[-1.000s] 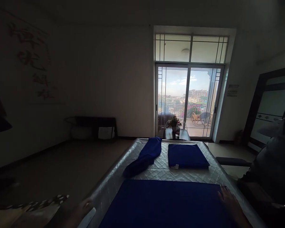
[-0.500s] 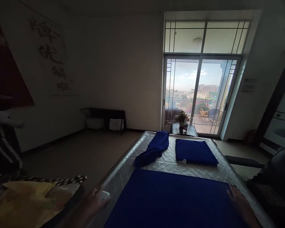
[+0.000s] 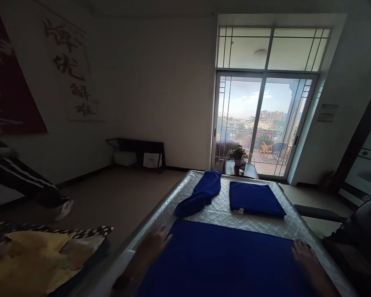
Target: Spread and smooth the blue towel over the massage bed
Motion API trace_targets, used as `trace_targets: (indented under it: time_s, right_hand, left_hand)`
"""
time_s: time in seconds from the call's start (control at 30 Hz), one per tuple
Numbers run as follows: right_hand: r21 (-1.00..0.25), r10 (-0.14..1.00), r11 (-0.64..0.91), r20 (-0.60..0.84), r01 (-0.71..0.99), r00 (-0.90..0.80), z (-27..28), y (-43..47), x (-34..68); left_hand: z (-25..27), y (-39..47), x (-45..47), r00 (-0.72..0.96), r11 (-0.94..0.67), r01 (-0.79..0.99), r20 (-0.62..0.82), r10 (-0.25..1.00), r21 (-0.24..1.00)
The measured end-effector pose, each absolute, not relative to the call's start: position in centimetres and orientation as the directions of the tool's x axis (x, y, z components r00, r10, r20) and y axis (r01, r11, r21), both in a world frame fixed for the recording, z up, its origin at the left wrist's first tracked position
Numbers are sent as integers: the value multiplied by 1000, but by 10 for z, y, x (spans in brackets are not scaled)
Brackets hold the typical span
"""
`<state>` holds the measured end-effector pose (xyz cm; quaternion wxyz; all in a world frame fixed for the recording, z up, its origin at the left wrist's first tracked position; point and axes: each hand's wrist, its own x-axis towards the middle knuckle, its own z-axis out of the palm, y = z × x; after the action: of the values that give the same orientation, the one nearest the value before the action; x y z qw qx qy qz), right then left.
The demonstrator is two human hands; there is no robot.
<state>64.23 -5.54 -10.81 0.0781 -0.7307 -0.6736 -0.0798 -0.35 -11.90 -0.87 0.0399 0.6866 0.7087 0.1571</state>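
A dark blue cloth [image 3: 228,260] lies spread flat on a table with a silvery quilted cover [image 3: 222,210]. My left hand [image 3: 153,245], slightly blurred, is at the cloth's left edge near its far corner, fingers stretched out and holding nothing. On the right edge near the other far corner rests my right hand [image 3: 306,253], fingers flat and apart. Beyond the cloth are a rumpled blue piece of fabric [image 3: 199,196] and a neatly folded blue cloth [image 3: 256,199] with a small white tag.
Yellow cloth [image 3: 34,255] lies at the lower left on polka-dot fabric [image 3: 92,233]. Behind it shows a person's leg [image 3: 24,179] in striped trousers. Past the table's far end stands a small dark table [image 3: 249,170] with a potted plant [image 3: 236,153]. A black chair [image 3: 365,231] is at right.
My left hand has moved right and forward onto the cloth's left edge. The white object seen by it earlier is now barely visible. The person at left has stretched a leg toward the right.
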Motion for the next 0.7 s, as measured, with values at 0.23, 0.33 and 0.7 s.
trace_targets:
  time_s: [0.23,0.33,0.7]
  right_hand:
    - [-119,986,129,117,984,-115,-93,-61,531]
    - [-141,987,129,113,982,-114,-96,-63,517]
    - [-43,984,-9,179,999,16,-124,-57,651]
  left_hand:
    - [-22,-47,169,376,-409,859,165,912,309]
    - [-40,-39,207,450,-480,821,167,877,308]
    - [-60,-53,91,267,-273,932,61,962,238]
